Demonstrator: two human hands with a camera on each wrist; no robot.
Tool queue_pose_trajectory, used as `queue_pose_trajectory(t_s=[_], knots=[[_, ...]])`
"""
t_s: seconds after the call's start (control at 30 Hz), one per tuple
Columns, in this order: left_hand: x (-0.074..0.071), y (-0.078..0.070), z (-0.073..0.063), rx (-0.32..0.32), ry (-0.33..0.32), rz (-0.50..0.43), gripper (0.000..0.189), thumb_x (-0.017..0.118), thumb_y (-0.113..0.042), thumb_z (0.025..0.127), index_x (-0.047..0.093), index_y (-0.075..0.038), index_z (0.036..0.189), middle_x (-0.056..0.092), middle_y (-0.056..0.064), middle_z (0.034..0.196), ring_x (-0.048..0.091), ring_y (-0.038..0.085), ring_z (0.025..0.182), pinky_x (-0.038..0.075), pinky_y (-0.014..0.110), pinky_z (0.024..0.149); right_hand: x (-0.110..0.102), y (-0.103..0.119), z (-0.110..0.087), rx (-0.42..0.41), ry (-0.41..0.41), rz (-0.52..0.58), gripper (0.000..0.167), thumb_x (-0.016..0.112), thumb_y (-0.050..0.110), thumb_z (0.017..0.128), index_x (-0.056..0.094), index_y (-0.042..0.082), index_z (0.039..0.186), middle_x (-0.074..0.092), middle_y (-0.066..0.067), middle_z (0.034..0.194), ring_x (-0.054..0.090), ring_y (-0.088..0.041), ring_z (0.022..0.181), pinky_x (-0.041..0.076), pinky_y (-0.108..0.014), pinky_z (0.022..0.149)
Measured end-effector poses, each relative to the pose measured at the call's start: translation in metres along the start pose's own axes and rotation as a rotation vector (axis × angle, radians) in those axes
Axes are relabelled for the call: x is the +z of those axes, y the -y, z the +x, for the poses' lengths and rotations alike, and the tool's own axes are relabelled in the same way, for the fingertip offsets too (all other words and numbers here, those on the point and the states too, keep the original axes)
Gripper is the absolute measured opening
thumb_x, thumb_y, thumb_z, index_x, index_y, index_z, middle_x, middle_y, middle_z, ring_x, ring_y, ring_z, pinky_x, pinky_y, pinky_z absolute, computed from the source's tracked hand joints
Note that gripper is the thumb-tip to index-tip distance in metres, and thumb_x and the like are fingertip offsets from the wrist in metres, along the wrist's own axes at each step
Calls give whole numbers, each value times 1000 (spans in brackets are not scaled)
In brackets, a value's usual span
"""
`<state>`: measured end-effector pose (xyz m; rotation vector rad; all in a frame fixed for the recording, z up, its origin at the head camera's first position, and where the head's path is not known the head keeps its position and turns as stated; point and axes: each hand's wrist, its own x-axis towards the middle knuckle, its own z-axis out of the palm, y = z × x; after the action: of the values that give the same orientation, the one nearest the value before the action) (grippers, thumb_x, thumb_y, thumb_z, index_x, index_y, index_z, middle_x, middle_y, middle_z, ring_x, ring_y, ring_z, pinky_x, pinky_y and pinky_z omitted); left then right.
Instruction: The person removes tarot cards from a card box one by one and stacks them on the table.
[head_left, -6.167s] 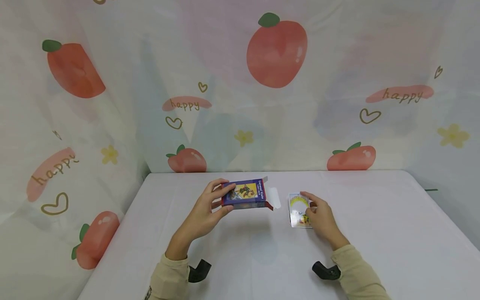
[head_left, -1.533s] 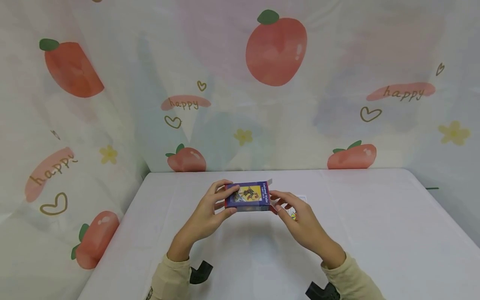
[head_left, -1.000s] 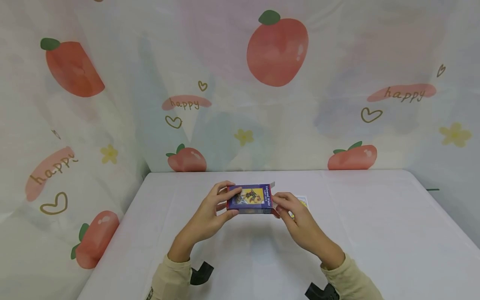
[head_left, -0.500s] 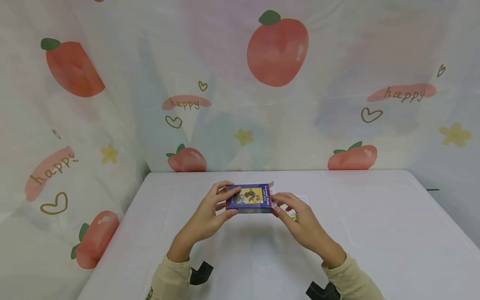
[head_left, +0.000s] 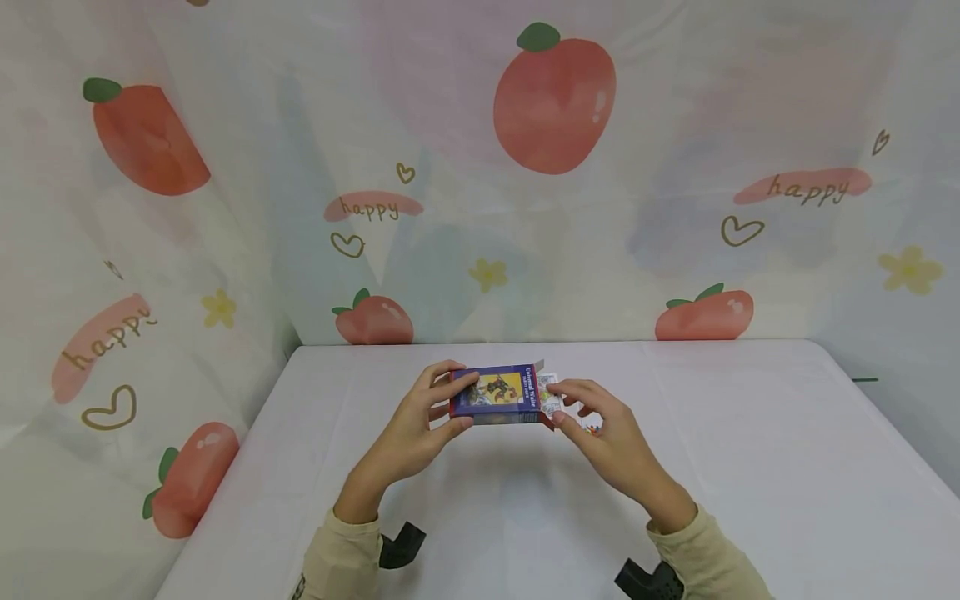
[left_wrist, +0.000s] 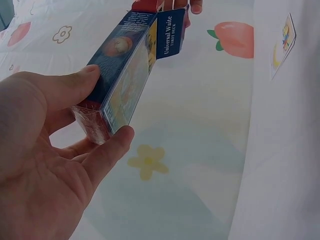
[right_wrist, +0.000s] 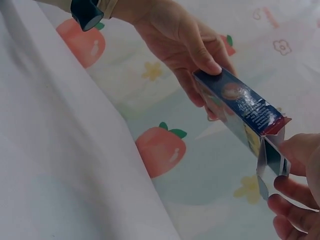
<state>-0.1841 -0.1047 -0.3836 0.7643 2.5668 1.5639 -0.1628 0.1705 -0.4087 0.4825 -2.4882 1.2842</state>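
Observation:
My left hand (head_left: 408,429) grips a blue and red tarot deck box (head_left: 491,393) by its left end, thumb on the near side and fingers over the top. The box is raised above the table, its open end facing right, with flaps (right_wrist: 264,167) hanging out. A pale patterned tarot card edge (head_left: 550,393) sticks out of that end. Around this edge my right hand (head_left: 611,437) pinches, index finger at the far side and thumb at the near side. On the table behind the right hand lie other tarot cards (left_wrist: 285,42), mostly hidden in the head view.
A white cloth covers the table (head_left: 750,467). Behind it hangs a fabric backdrop (head_left: 450,108) printed with peaches, hearts and flowers. Black camera mounts (head_left: 402,546) stick out from both sleeves.
Some seconds ago my right hand was at the tarot cards on the table; it has since moved left to the box's open end. In the last half second, a patterned card edge has come into view there.

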Motion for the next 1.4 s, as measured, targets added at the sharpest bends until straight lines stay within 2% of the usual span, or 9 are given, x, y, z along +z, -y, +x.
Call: queue_pose_trajectory(t_s=[0.13, 0.33, 0.73, 1.0, 1.4], knots=[[0, 1, 0, 3, -2, 2, 55, 71, -5, 93, 55, -11, 146, 38, 12, 153, 48, 37, 141, 51, 54, 106, -1, -1, 0, -2, -8, 2, 31, 70, 14, 95, 70, 11, 126, 69, -8, 126, 61, -26, 101, 52, -25, 81], [0, 2, 0, -1, -6, -4, 55, 71, -5, 93, 55, -11, 146, 38, 12, 152, 48, 37, 141, 51, 54, 106, -2, 0, 0, -1, -24, -13, 31, 70, 14, 96, 69, 12, 127, 68, -9, 126, 60, -21, 102, 53, -27, 82], [-1, 2, 0, 4, -12, 12, 55, 71, -7, 93, 56, -14, 146, 38, 11, 153, 47, 36, 139, 51, 55, 105, -6, 1, 0, 12, -31, -6, 32, 70, 13, 96, 69, 12, 128, 67, -9, 127, 60, -21, 103, 53, -28, 84], [-1, 2, 0, 3, -14, 10, 56, 72, -7, 93, 56, -14, 146, 38, 11, 153, 47, 36, 139, 52, 54, 105, -7, -2, 1, 19, -35, -28, 33, 70, 13, 95, 69, 11, 128, 67, -10, 129, 58, -18, 103, 52, -23, 83], [-1, 4, 0, 5, -15, 12, 56, 71, -6, 93, 56, -14, 146, 38, 10, 153, 47, 36, 139, 51, 54, 105, -11, -1, 0, 28, -48, -27, 32, 69, 15, 96, 69, 12, 128, 66, -10, 130, 58, -20, 104, 53, -27, 84]])
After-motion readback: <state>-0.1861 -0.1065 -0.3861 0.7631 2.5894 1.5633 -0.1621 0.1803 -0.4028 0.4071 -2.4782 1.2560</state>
